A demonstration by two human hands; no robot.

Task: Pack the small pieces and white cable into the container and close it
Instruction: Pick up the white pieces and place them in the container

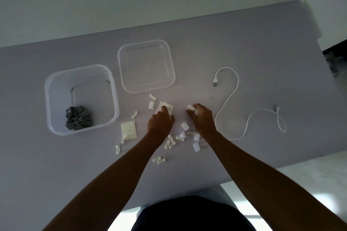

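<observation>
A clear square container [56, 99] stands at the left with a heap of grey pieces [78, 117] inside. Its clear lid [146, 65] lies beside it, further back. Several small white pieces [171, 143] are scattered on the table around my hands. My left hand [161, 119] presses its fingers on a flat white packet [166, 108]. My right hand [201, 118] is closed around small white pieces [190, 108] that poke out past the fingers. The white cable [231, 97] snakes across the table to the right, untouched.
A second flat white packet [129, 129] lies in front of the container. The grey table [262, 43] ends at a wall behind and drops off at the right edge. My dark-clothed body is at the near edge.
</observation>
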